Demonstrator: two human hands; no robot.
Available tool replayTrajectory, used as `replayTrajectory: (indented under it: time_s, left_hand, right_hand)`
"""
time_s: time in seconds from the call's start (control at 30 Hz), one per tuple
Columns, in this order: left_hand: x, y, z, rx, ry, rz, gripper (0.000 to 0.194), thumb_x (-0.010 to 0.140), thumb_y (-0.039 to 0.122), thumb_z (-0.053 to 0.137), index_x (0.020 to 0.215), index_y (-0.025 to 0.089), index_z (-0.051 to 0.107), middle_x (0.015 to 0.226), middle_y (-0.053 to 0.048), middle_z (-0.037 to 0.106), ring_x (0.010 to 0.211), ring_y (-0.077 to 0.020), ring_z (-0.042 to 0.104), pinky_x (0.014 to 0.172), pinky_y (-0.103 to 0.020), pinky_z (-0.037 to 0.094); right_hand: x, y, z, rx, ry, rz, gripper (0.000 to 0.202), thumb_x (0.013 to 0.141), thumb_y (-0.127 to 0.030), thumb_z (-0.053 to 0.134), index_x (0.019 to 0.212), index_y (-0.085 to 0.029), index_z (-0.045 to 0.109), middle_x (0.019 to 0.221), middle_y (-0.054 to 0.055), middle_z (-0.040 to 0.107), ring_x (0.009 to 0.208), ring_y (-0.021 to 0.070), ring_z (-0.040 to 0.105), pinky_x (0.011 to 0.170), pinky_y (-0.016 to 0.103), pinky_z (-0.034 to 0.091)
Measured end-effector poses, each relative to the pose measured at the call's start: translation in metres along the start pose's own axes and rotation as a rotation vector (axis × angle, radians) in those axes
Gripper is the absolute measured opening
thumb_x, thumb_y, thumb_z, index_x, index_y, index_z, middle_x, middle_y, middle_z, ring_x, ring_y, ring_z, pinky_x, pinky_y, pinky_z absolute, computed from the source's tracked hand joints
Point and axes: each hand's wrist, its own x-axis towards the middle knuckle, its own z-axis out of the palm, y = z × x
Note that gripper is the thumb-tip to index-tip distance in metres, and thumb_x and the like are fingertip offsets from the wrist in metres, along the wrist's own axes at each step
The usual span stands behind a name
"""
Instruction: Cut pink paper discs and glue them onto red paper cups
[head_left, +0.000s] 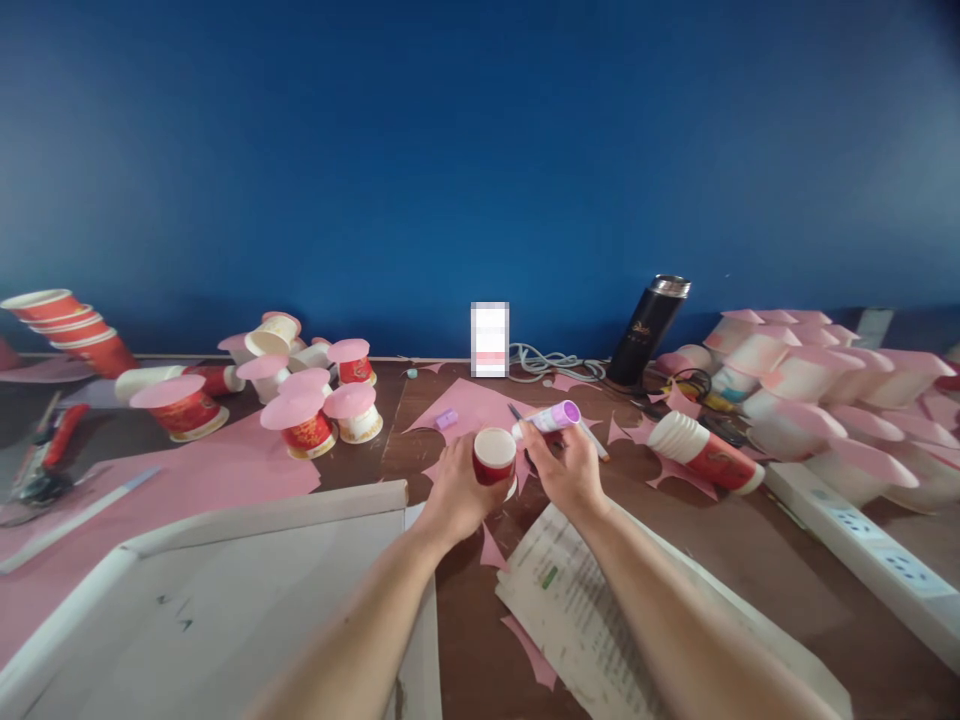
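My left hand (pixel 457 490) grips the red paper cup (pixel 494 457) upright over the counter (pixel 720 550), my right hand (pixel 570 470) clutches the glue stick (pixel 550 418), lying crosswise just right of the cup's rim.

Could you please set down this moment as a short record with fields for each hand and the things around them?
left hand: left hand holds a red paper cup, upside down, base up
right hand: right hand holds a glue stick with a purple end, tilted beside the cup
under hands: pink paper sheet on the brown table
near right: printed booklet; stack of cups lying on its side
far left: cups with pink tops
back: black flask
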Motion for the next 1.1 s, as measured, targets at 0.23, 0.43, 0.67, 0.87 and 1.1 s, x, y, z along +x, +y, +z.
replayTrajectory:
  time_s: [0.23,0.43,0.67,0.87,1.1]
  left_hand:
    - [-0.0005,-0.0013,-0.0014,-0.019,-0.010,0.009,0.053,0.067,0.027,0.067,0.117,0.019,0.052,0.115,-0.010,0.057,0.109,-0.0274,0.049,0.093,-0.042,0.040]
    - [-0.0008,-0.0020,-0.0016,-0.019,-0.017,0.032,0.051,0.069,0.029,0.066,0.117,0.019,0.052,0.114,-0.010,0.057,0.109,-0.0273,0.049,0.092,-0.042,0.039]
    - [-0.0011,0.0019,-0.0033,0.006,-0.011,0.023,0.050,0.068,0.030,0.067,0.115,0.018,0.053,0.112,-0.011,0.058,0.106,-0.0276,0.052,0.090,-0.042,0.041]
    - [-0.0011,0.0020,-0.0040,-0.010,-0.008,0.038,0.049,0.069,0.030,0.067,0.115,0.018,0.054,0.111,-0.011,0.058,0.105,-0.0276,0.052,0.090,-0.042,0.042]
    - [-0.0012,-0.0032,-0.0023,-0.001,0.008,0.068,0.047,0.067,0.027,0.067,0.112,0.020,0.055,0.110,-0.009,0.059,0.104,-0.0266,0.052,0.087,-0.041,0.042]
  right_hand:
    - [-0.0008,-0.0046,-0.0006,-0.032,-0.044,-0.081,0.016,0.085,-0.033,0.058,0.091,-0.019,0.064,0.078,0.004,0.063,0.067,0.0163,0.057,0.067,0.030,0.048]
    - [0.0017,-0.0051,-0.0030,-0.076,-0.058,-0.240,0.021,0.085,-0.027,0.058,0.105,-0.022,0.062,0.100,0.006,0.066,0.093,0.0214,0.059,0.086,0.036,0.047]
    - [0.0007,-0.0052,-0.0037,-0.083,-0.115,-0.266,0.022,0.085,-0.026,0.058,0.106,-0.024,0.062,0.100,0.006,0.068,0.092,0.0224,0.060,0.085,0.038,0.048]
    - [0.0010,-0.0050,-0.0031,-0.083,-0.108,-0.279,0.022,0.082,-0.021,0.059,0.104,-0.023,0.063,0.099,0.006,0.067,0.090,0.0218,0.059,0.084,0.038,0.048]
    - [0.0002,-0.0028,-0.0066,-0.138,-0.140,-0.332,0.027,0.078,-0.019,0.060,0.105,-0.025,0.061,0.100,0.005,0.066,0.091,0.0228,0.059,0.083,0.040,0.046]
